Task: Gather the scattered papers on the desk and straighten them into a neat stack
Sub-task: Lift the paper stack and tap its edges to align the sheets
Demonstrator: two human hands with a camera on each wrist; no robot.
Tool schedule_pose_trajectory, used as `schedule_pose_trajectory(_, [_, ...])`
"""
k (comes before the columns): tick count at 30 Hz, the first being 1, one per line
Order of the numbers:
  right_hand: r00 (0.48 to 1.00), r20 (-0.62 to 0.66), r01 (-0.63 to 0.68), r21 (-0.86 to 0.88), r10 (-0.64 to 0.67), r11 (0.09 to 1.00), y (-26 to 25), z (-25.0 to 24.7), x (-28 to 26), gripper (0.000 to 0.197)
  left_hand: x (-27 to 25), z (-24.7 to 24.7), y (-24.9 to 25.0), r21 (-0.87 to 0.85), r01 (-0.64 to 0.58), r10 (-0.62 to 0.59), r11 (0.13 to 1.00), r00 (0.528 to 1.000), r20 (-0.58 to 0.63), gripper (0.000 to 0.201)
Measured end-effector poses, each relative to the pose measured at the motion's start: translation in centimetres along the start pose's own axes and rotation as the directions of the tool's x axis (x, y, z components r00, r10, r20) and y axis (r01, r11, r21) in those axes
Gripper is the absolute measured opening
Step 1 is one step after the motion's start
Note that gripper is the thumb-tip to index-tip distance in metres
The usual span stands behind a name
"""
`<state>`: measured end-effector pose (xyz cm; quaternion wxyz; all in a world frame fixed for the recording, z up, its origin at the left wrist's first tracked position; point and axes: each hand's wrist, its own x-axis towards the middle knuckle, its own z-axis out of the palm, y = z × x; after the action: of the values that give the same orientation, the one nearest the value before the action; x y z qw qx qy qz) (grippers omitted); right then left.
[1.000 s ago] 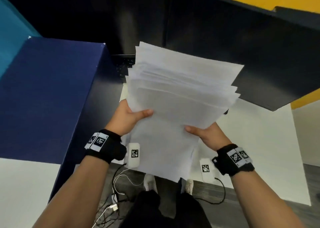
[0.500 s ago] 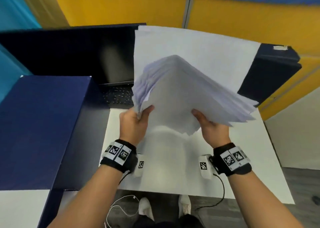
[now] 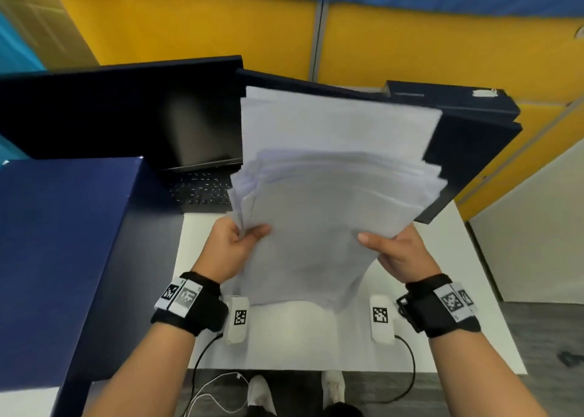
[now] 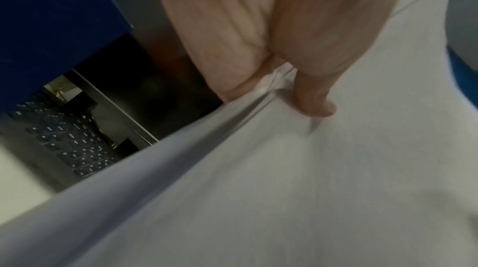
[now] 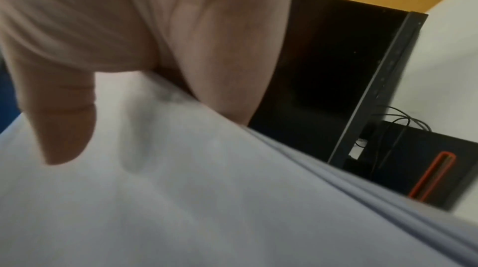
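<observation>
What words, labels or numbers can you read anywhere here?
None can be read.
Wrist tags: black-and-white square codes, no letters.
Laptop keyboard: key legends too small and blurred.
Papers: the faces that show look blank.

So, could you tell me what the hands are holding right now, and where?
The bundle of papers: left hand grips its left edge, right hand its right edge.
</observation>
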<state>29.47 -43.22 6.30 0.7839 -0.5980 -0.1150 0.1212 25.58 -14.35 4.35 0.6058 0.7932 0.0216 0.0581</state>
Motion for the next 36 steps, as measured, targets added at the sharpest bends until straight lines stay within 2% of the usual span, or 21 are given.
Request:
schedule_pose_trajectory(2, [1.0, -0.015, 0.018, 0.069, -0.017, 0.997, -0.9, -0.2, -0.1, 0.063, 0.0, 0.0, -0.2, -0.002, 0.006, -0.006, 1.0, 1.0, 0.025, 0.02])
schedule_pose_trajectory(4, [0.995, -0.026, 0.095, -0.062, -0.096, 0.994, -2.0, -0.6, 0.0, 0.05, 0.2, 0.2, -0.3, -0.009, 0.012, -0.012, 1.0, 1.0, 0.017, 0.02])
schedule_pose_trajectory(6, [0.981, -0.002, 0.188, -0.211, -0.193, 0.959, -3.2, -0.7, 0.3, 0.036, 0.6, 0.4, -0.3, -0.087, 0.029, -0.032, 0.996, 0.999, -0.029, 0.017])
schedule_pose_trajectory(8, [0.967, 0.041, 0.252, -0.243, -0.25, 0.937, -4.0, -0.3, 0.8, 0.032, 1.0, 0.5, -0.3, -0.175, 0.036, -0.052, 0.984, 0.995, -0.086, 0.017])
schedule_pose_trajectory(10, [0.982, 0.041, 0.188, -0.255, -0.183, 0.948, -4.1, 0.1, 1.5, 0.021, 1.3, 0.5, -0.1, -0.187, -0.001, -0.021, 0.982, 0.993, -0.116, 0.019])
schedule_pose_trajectory(12, [0.987, -0.024, 0.143, -0.338, -0.161, 0.93, -3.3, 0.3, 1.9, 0.033, 1.8, 0.6, 0.3, -0.163, -0.036, 0.023, 0.986, 0.996, -0.082, 0.021])
schedule_pose_trajectory(14, [0.978, -0.121, 0.122, -0.333, -0.17, 0.935, -3.0, 0.4, 2.1, 0.034, 2.2, 0.7, 1.1, -0.144, -0.036, 0.032, 0.989, 0.999, -0.033, 0.021])
schedule_pose_trajectory(16, [0.957, -0.202, 0.148, -0.283, -0.209, 0.948, -3.1, 1.0, 2.0, 0.029, 2.4, 1.0, 1.8, -0.126, -0.065, 0.058, 0.99, 0.996, -0.062, 0.017])
schedule_pose_trajectory(19, [0.935, -0.205, 0.227, -0.284, -0.29, 0.932, -3.2, 1.4, 1.7, 0.033, 2.2, 1.7, 2.3, -0.129, -0.138, 0.118, 0.982, 0.981, -0.152, 0.021])
schedule_pose_trajectory(22, [0.925, -0.209, 0.238, -0.329, -0.316, 0.914, -2.6, 1.4, 1.2, 0.032, 1.8, 2.3, 1.6, -0.091, -0.183, 0.163, 0.979, 0.968, -0.19, 0.021])
schedule_pose_trajectory(26, [0.937, -0.235, 0.181, -0.309, -0.259, 0.934, -1.2, 0.3, 1.2, 0.034, 1.5, 2.7, -0.2, -0.046, -0.101, 0.093, 0.994, 0.983, -0.157, 0.017])
schedule_pose_trajectory(28, [0.962, -0.22, 0.091, -0.308, -0.164, 0.947, 0.3, -0.4, 1.1, 0.038, 1.3, 3.0, -1.6, -0.046, -0.006, 0.002, 0.999, 0.996, -0.091, 0.017])
schedule_pose_trajectory(30, [0.969, -0.234, -0.006, -0.331, -0.076, 0.943, 2.0, -1.0, 0.9, 0.042, 1.1, 3.7, -2.7, -0.014, 0.09, -0.091, 0.996, 0.994, -0.067, 0.007])
schedule_pose_trajectory(32, [0.96, -0.273, -0.032, -0.343, -0.068, 0.939, 3.0, -1.1, 1.0, 0.04, 1.0, 4.4, -3.1, 0.007, 0.137, -0.135, 0.991, 0.985, -0.105, 0.023])
schedule_pose_trajectory(34, [0.946, -0.309, -0.011, -0.335, -0.098, 0.942, 2.6, -0.7, 1.2, 0.038, 1.1, 4.5, -2.5, 0.004, 0.089, -0.087, 0.996, 0.983, -0.161, 0.027])
schedule_pose_trajectory(36, [0.938, -0.308, 0.046, -0.341, -0.158, 0.939, 1.3, -0.2, 1.4, 0.037, 1.3, 3.9, -1.4, 0.04, -0.016, 0.024, 0.999, 0.982, -0.189, 0.012])
